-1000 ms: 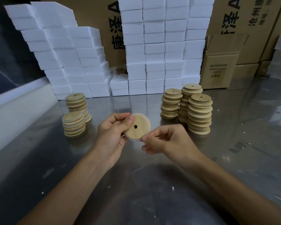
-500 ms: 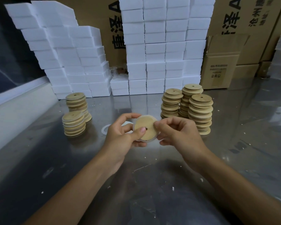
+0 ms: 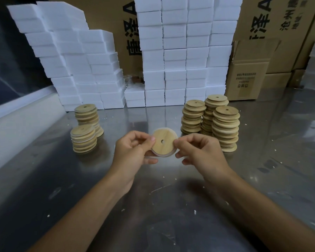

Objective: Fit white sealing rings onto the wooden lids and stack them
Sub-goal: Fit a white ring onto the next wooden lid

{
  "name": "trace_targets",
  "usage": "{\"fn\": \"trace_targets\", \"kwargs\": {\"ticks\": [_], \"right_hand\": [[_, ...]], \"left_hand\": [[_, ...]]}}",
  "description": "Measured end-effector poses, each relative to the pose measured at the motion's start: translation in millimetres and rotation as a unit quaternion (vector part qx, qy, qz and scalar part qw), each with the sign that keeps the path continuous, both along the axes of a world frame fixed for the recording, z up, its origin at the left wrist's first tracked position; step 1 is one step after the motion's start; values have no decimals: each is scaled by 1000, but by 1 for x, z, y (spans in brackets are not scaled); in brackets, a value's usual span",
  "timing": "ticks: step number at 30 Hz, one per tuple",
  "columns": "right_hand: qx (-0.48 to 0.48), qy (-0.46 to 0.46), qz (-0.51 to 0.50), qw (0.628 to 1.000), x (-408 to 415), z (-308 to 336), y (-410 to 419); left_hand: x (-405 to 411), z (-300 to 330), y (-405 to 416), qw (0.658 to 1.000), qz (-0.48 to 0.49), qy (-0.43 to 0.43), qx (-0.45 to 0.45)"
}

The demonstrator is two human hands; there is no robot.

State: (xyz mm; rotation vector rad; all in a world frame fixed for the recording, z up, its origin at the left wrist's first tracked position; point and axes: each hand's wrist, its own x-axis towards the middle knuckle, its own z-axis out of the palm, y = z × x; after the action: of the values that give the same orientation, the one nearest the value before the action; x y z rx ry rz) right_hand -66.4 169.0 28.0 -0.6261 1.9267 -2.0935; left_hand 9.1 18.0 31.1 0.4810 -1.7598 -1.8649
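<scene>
A steel worktable is backed by cardboard cartons and walls of white foam blocks. Three stacks of bare wooden lids stand right of centre; two shorter stacks of ringed lids stand left. Above the table's middle, the left hand and right hand each pinch an edge of one wooden lid, a white sealing ring showing round its rim.

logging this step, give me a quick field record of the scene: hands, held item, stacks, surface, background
left hand: pinches lid's left edge
right hand: pinches lid's right edge
held lid: wooden, centre hole, white ring visible at rim
left stacks: two
right stacks: three
table: shiny metal
background: white foam blocks, cardboard boxes
</scene>
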Motion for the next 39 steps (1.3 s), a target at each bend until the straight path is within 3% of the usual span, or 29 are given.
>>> {"fn": "trace_targets", "kwargs": {"ticks": [7,13,20,39], "right_hand": [[-19,9,-7,1000,-3,1,4],[17,-1,12,1000,-1,-1,1],[45,9,-16,999,-5,-1,3],[48,19,-15,999,-7,-3,2]], "left_hand": [[0,3,-5,996,-62,-47,52],[-2,7,-28,989,24,-3,148],[12,14,-105,947,201,100,230],[18,4,-158,918,282,85,266]]}}
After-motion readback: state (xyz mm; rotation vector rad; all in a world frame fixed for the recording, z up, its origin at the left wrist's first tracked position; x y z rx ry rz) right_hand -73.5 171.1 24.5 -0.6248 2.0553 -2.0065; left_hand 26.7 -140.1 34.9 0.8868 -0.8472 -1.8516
